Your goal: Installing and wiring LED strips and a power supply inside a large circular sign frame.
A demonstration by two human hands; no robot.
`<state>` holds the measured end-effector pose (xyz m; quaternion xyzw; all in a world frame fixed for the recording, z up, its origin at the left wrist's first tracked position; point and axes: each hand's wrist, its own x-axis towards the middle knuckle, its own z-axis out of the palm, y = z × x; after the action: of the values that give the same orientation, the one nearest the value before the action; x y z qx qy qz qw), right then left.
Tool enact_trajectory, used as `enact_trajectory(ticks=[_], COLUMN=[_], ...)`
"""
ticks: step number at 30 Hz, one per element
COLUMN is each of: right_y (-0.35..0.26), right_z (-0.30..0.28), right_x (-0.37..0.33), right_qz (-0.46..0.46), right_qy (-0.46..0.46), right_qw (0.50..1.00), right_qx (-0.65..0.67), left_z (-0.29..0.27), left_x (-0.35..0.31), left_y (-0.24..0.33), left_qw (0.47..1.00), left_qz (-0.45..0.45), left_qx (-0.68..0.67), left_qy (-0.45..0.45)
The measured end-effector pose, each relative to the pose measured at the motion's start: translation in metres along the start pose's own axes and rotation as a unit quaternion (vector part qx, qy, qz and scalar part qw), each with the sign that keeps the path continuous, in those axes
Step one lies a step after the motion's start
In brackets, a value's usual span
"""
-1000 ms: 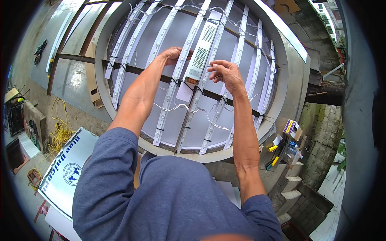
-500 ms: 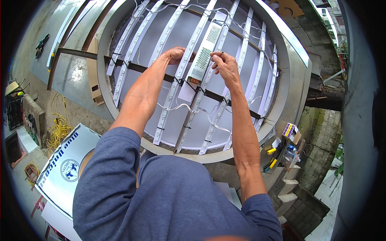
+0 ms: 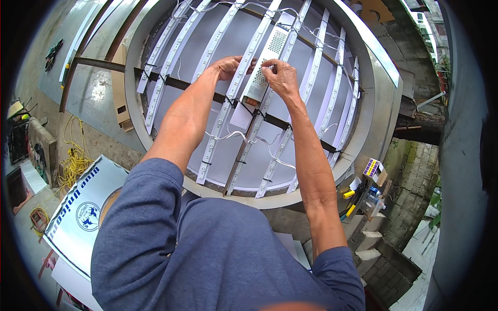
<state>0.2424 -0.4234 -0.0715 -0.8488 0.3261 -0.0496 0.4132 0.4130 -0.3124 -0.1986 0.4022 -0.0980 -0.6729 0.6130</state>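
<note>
A long perforated metal power supply [image 3: 258, 85] lies lengthwise among the LED strips, its terminal end toward me. My left hand [image 3: 226, 67] reaches in from the left, partly hidden behind an LED strip [image 3: 238, 78]. Its fingers are bent together, with their tips by the power supply's left edge. Over the power supply's right side, my right hand [image 3: 282, 79] is closed in a pinch. What either hand grips, if anything, is hidden or too small to make out. Dark crossbars [image 3: 276, 122] run beneath the strips.
A round metal frame [image 3: 136, 98] encloses the strips and white wires [image 3: 233, 135]. Lower left are a printed white sheet [image 3: 78, 207] and a yellow cord [image 3: 75, 168]. At right, a small box [image 3: 374, 170] stands near yellow-handled tools [image 3: 350, 211].
My right hand has moved left from beside the power supply to over it, and its fingers now pinch there. The left hand's fingertips show slightly more past the strip.
</note>
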Motion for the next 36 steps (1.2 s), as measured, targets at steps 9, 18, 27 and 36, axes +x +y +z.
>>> enact_trajectory(ticks=[9, 18, 27, 36], right_y=[-0.013, -0.019, -0.03, -0.026], right_z=[0.004, 0.006, 0.022, 0.046], right_x=[0.001, 0.002, 0.013, 0.017], right_qz=[-0.031, -0.033, -0.077, -0.11], right_qy=[0.009, -0.006, -0.012, 0.032], right_qw=[0.997, 0.99, 0.957, 0.915], right_qx=[-0.072, -0.14, -0.28, -0.387], left_z=[0.0, 0.004, -0.007, -0.015], left_x=[-0.003, -0.004, 0.004, 0.008], left_y=[0.002, 0.002, -0.003, -0.006], left_qw=[1.0, 0.999, 0.998, 0.997], left_qz=[-0.004, -0.008, 0.003, -0.012], left_qx=[0.028, -0.038, -0.066, -0.076], left_qy=[-0.005, 0.022, -0.012, -0.022])
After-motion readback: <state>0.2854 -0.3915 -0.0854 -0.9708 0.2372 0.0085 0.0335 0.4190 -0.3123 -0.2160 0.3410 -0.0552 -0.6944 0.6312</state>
